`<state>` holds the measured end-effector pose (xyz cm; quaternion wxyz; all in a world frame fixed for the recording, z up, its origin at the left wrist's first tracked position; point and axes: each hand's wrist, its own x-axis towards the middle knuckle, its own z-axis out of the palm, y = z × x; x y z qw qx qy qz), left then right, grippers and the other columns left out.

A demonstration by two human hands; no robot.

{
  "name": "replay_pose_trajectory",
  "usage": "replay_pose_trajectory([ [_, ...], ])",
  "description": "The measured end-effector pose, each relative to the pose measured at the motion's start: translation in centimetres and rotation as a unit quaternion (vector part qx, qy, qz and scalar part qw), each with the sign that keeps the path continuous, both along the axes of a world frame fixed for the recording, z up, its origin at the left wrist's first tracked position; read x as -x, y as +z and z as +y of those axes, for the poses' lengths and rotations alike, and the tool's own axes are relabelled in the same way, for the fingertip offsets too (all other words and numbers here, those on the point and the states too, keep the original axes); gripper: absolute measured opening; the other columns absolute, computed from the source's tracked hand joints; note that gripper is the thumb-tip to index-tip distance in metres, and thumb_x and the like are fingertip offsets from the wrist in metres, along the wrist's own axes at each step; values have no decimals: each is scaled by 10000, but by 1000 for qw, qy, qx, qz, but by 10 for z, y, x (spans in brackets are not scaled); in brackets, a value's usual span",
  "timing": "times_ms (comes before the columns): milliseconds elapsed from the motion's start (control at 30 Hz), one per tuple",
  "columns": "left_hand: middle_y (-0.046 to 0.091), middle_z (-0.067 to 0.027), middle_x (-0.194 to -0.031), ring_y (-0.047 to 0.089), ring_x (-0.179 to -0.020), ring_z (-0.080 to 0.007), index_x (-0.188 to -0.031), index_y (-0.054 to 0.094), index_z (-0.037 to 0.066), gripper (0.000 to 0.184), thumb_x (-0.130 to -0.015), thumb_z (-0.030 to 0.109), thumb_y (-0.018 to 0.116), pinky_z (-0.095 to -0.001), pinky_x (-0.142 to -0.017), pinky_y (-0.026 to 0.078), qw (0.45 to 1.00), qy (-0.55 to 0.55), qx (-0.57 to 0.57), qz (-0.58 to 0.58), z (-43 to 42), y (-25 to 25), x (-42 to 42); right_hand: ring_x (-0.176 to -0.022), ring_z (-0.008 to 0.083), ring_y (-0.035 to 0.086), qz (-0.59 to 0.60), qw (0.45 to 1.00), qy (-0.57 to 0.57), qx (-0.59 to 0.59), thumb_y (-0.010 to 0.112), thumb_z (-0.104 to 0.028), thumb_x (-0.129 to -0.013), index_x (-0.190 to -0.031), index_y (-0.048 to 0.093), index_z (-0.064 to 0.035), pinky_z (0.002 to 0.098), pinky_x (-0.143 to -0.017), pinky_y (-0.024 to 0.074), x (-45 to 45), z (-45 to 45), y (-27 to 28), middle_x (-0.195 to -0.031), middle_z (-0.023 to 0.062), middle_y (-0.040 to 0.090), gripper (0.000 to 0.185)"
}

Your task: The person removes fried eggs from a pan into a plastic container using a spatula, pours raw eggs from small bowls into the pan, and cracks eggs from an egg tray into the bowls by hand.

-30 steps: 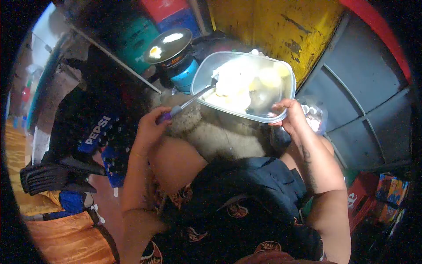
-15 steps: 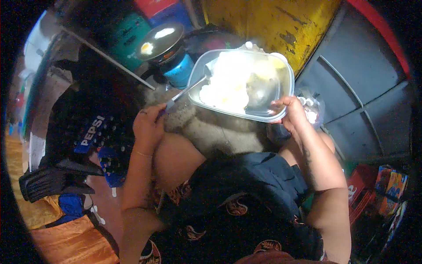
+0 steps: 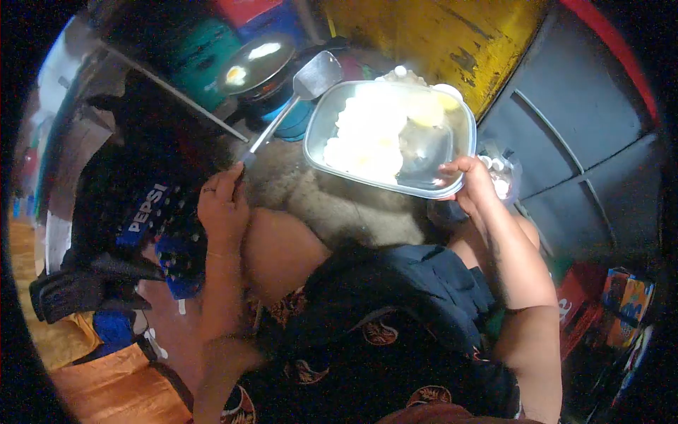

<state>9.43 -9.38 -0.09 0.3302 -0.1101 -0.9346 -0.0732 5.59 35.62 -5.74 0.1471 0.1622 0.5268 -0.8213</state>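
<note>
My left hand is closed round the handle of a metal spatula, whose flat blade points up and away, just left of the container's rim. At the right, my right hand grips the near right corner of a clear plastic container, thumb over the rim. Inside it lie fried eggs, brightly overexposed on the left, with a yellowish part at the upper right. Beyond the spatula, a round pan holds two eggs, one with a visible yolk.
The pan sits over a stove with a blue cylinder below. A plastic bag with eggs is right of my right hand. Dark Pepsi crates stand left, a yellow panel behind, and a grey metal panel right.
The spatula has come out of the container and swung up and left towards the pan. My left hand has shifted slightly left. The container has barely moved.
</note>
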Motion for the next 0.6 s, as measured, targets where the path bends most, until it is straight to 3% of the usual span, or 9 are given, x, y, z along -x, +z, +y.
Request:
replay_pose_trajectory([
  [100,686,-71,-980,648,-903,-232,-1118,661,121,389,-747,7,699,-362,-803,517,971,-10,-204,-122,6,-7,-2,-643,326,593,6,1000,17,24,588,-150,-730,-953,521,60,456,-485,554,2,8,-11,-819,181,562,313],
  [133,687,-57,-979,646,-906,-208,-1121,659,110,385,-753,4,701,-353,-804,512,944,-14,-284,-168,3,-9,0,-647,339,596,-19,999,-42,-9,570,-178,-742,-949,522,55,447,-454,537,-2,-3,-2,-830,190,568,316],
  [167,675,-35,-976,621,-867,-136,-1127,653,76,327,-802,52,691,-319,-765,495,917,-38,-332,-217,-6,-17,5,-652,346,600,-15,1000,-18,-3,571,-180,-740,-957,525,55,443,-446,529,-2,-3,-1,-841,195,572,323],
  [267,673,-54,-946,616,-806,-124,-1120,654,50,296,-828,98,675,-303,-694,483,784,-48,-525,-329,9,-9,15,-653,365,602,-31,1000,3,2,571,-235,-730,-980,527,50,427,-467,524,5,5,1,-823,227,577,381],
  [300,672,-57,-932,610,-795,-114,-1119,655,47,294,-832,110,674,-295,-675,477,791,-31,-522,-319,14,-5,19,-651,371,601,-39,999,-2,1,570,-261,-726,-988,527,48,422,-482,526,6,6,1,-809,240,578,408],
  [367,670,-65,-905,597,-773,-94,-1117,655,42,292,-841,135,670,-280,-636,463,801,-2,-514,-308,19,7,32,-584,326,606,-44,998,-5,42,585,-168,-715,-949,531,71,419,-453,545,6,5,6,-789,205,582,339],
  [467,680,-89,-866,631,-764,-160,-1099,665,30,296,-830,150,683,-324,-652,490,875,35,-422,-235,-1,14,72,-538,306,606,-47,996,4,81,584,-122,-719,-958,523,85,417,-444,561,6,4,9,-787,194,583,322],
  [567,697,-156,-909,674,-819,-278,-1068,673,7,294,-827,175,682,-385,-726,519,961,99,-207,-152,-30,24,121,-555,306,615,-46,995,12,90,586,-124,-720,-963,523,87,421,-450,568,7,5,7,-802,190,587,327],
  [600,693,-175,-930,671,-847,-309,-1053,678,4,302,-822,199,685,-401,-752,519,961,130,-177,-165,-31,33,133,-559,305,617,-46,996,11,81,588,-125,-719,-963,526,87,420,-450,569,5,5,9,-807,188,588,329],
])
